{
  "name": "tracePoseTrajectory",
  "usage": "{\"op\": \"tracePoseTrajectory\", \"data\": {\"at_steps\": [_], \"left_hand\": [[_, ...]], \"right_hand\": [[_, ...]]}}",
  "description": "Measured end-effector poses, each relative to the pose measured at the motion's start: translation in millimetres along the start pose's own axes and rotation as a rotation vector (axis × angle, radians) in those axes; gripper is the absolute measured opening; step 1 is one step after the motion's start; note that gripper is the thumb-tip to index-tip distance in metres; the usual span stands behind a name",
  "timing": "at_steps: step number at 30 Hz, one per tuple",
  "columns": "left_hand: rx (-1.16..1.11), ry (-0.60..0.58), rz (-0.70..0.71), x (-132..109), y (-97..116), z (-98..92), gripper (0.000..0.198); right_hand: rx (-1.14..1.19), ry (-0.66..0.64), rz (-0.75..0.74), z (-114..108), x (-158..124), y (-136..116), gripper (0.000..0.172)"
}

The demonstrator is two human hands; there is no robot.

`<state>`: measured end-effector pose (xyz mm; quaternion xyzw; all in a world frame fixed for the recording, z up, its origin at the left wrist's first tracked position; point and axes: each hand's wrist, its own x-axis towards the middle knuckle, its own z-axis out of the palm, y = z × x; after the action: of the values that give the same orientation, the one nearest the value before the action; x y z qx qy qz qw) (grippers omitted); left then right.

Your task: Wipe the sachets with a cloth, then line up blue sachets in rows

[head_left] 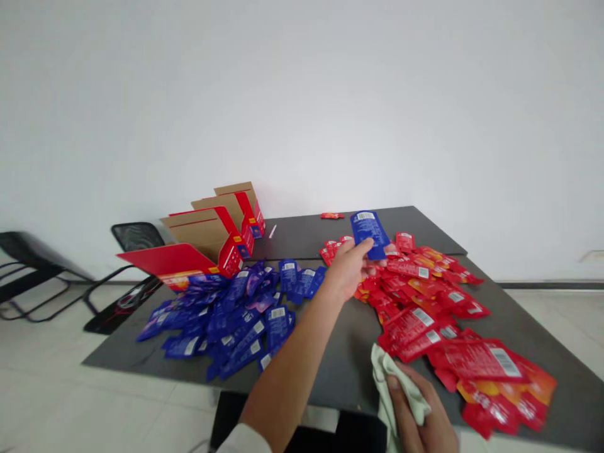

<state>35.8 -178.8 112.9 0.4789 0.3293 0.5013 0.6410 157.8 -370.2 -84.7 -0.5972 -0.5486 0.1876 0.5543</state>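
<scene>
- Head view, surroundings: a dark table point(340, 346) stands before a white wall point(302, 94); three open red cartons point(170, 259) line its left side, with a pile of blue packets point(236, 314) just in front of them.
- Red packets point(425, 289) spread over the right side; one lone red packet point(333, 216) lies near the far edge.
- The left forearm point(292, 352) hides part of the table and the blue pile's right edge.
- The left hand point(349, 267) is closed around a blue packet's lower end, thumb on top.
- The right hand point(425, 415) grips a bunched pale cloth point(391, 371) beside the near red packets.
- The held blue packet point(370, 229) extends beyond the left fingers, barcode side showing, overlapping the red spread in view.
</scene>
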Motion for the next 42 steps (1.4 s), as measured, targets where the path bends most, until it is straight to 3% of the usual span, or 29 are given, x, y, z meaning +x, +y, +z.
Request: {"op": "tracePoseTrajectory", "data": {"at_steps": [3, 6, 11, 16, 18, 22, 27, 30, 33, 35, 39, 42], "left_hand": [[-0.11, -0.043, -0.066, -79, -20, -16.0, 0.041], [-0.009, -0.058, -0.165, -141, -42, -33.4, 0.051], [0.169, -0.111, -0.32, -199, -82, -59.7, 0.051], [0.363, -0.117, -0.266, -207, -116, -73.1, 0.046], [0.453, -0.094, -0.268, -205, -120, -73.8, 0.058], [0.766, -0.042, -0.255, -206, -113, -72.8, 0.076], [1.313, -0.108, -0.15, -223, -96, -74.6, 0.062], [1.488, -0.086, -0.007, -236, -94, -71.9, 0.043], [1.534, -0.064, 0.264, -242, -105, -67.9, 0.027], [1.548, -0.105, 0.432, -243, -117, -68.7, 0.028], [1.559, -0.224, 0.614, -242, -141, -80.9, 0.033], [1.554, -0.272, 0.678, -244, -150, -90.8, 0.03]], "right_hand": [[-0.025, 0.021, 0.056, -1, 0, -1, 0.054], [-0.05, 0.035, 0.108, -1, 2, -6, 0.06], [-0.042, 0.104, 0.159, 0, 3, -13, 0.066], [-0.052, 0.19, 0.188, 1, -1, -17, 0.067], [-0.061, 0.194, 0.197, 2, -2, -19, 0.068], [-0.073, 0.191, 0.186, 4, -1, -23, 0.066], [-0.088, 0.161, 0.159, 5, 0, -22, 0.06], [-0.089, 0.115, 0.165, 2, 0, -19, 0.058], [-0.068, 0.045, 0.187, -4, 5, -19, 0.057], [-0.08, 0.033, 0.177, -10, 12, -23, 0.056], [-0.155, 0.055, -0.021, -18, 29, -41, 0.043], [-0.198, -0.154, -0.332, -13, 38, -51, 0.032]]}}
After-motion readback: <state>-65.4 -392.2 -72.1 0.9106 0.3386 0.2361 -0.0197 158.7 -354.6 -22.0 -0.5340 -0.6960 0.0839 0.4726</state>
